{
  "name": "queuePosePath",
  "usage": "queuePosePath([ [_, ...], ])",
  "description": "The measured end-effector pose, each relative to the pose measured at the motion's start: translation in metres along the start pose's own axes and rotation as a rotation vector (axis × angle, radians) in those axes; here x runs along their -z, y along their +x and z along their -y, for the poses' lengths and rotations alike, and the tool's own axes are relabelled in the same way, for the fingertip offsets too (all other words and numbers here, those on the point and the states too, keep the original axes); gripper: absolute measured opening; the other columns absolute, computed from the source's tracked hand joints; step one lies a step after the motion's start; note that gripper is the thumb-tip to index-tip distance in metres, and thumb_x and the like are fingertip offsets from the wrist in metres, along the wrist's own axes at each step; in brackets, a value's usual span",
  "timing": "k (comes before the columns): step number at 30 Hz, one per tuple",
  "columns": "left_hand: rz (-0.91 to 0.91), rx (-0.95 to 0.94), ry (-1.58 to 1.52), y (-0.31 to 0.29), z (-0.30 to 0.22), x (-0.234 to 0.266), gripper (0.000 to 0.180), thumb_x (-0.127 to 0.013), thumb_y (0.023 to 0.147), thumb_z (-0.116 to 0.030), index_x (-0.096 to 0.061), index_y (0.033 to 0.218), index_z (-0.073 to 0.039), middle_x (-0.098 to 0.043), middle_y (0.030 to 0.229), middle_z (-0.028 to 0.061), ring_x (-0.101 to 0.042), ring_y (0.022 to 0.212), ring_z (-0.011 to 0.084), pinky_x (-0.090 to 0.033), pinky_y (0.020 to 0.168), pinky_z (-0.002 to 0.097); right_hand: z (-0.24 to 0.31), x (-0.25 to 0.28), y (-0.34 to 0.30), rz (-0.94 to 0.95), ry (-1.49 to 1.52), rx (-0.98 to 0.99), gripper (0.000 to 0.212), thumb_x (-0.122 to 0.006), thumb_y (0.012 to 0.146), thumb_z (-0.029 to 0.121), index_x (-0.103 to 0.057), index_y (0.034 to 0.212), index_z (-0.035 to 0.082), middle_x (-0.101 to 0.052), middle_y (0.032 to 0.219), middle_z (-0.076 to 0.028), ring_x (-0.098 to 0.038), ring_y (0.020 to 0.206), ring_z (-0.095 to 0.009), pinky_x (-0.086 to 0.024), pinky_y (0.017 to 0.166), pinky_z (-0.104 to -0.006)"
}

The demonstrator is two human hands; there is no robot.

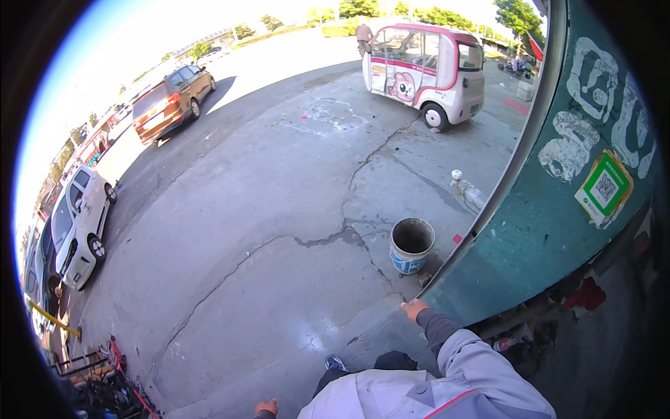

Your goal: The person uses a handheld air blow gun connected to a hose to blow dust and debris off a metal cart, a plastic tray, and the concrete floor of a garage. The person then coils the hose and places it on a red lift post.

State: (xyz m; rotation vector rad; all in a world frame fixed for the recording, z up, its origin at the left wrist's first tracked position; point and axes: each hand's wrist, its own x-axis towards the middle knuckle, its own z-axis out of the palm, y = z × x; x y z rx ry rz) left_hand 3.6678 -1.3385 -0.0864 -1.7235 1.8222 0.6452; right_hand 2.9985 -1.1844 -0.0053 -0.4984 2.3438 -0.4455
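My right hand (414, 309) reaches forward, its fingers curled, beside the lower corner of a teal painted metal panel (513, 241). Whether anything sits inside those fingers is hidden. Low in the view, my left hand (266, 407) hangs by my side, loosely closed, with nothing visible in it. A white and blue bucket (412, 246), grimy inside, stands upright on the concrete just beyond my right hand and apart from it. One of my shoes (336, 363) shows below my grey jacket.
Cracked concrete (265, 209) stretches ahead. A pink and white three-wheeler (426, 70) stands at the far right, with a cyclist (363, 36) behind it. An orange-brown minivan (171, 101) and a white car (85, 220) are on the left. Piled clutter (105, 384) lies at lower left.
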Motion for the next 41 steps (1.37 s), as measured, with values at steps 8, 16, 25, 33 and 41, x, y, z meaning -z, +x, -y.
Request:
queuePosePath([
  [8, -0.266, 0.08, -0.118, 0.128, -0.175, 0.244, 0.041, -0.065, 0.085, -0.043, -0.073, 0.109, -0.011, -0.071, 0.113, 0.0149, -0.066, 0.109, 0.0319, -0.048, 0.097, 0.0437, 0.048, 0.096, 0.06, -0.396, 0.268, -0.096, 0.081, -0.062, 0.089, 0.052, -0.039, 0.144, -0.003, -0.052, 0.138, -0.029, -0.051, 0.129, -0.041, -0.041, 0.108, -0.0438],
  [16, -0.093, -0.127, 0.007, 0.188, -0.353, 0.254, 0.048, -0.062, 0.086, -0.051, -0.073, 0.113, -0.014, -0.069, 0.12, 0.0129, -0.062, 0.117, 0.0309, -0.042, 0.103, 0.0449, 0.115, 0.255, 0.207, -0.891, 0.379, -0.066, 0.08, -0.063, 0.089, 0.045, -0.034, 0.143, -0.006, -0.053, 0.134, -0.033, -0.053, 0.124, -0.044, -0.043, 0.105, -0.0462],
  [25, 0.048, -0.162, 0.025, 0.27, -0.449, 0.273, 0.052, -0.059, 0.087, -0.056, -0.071, 0.118, -0.016, -0.067, 0.125, 0.0096, -0.059, 0.122, 0.028, -0.035, 0.108, 0.0462, 0.131, 0.374, 0.294, -0.995, 0.188, -0.398, 0.074, -0.061, 0.089, 0.05, -0.044, 0.137, -0.005, -0.06, 0.126, -0.027, -0.06, 0.117, -0.039, -0.048, 0.099, -0.0462],
  [33, 0.112, -0.238, 0.361, 0.397, -0.506, 0.31, 0.06, -0.056, 0.089, -0.056, -0.069, 0.122, -0.008, -0.062, 0.132, 0.0171, -0.057, 0.124, 0.0355, -0.041, 0.107, 0.0473, 0.108, 0.398, 0.306, -0.63, -0.241, -0.256, 0.05, -0.067, 0.088, 0.047, -0.063, 0.112, 0.003, -0.066, 0.116, -0.02, -0.064, 0.107, -0.036, -0.051, 0.09, -0.0459],
  [41, -0.032, -0.378, 0.363, 0.481, -0.672, 0.424, 0.056, -0.058, 0.088, -0.055, -0.07, 0.121, -0.012, -0.064, 0.13, 0.0141, -0.059, 0.122, 0.0351, -0.043, 0.105, 0.0469, 0.115, 0.404, 0.293, -0.504, -0.271, -0.312, 0.065, -0.067, 0.086, 0.05, -0.057, 0.131, 0.005, -0.061, 0.122, -0.02, -0.06, 0.113, -0.036, -0.048, 0.097, -0.0455],
])
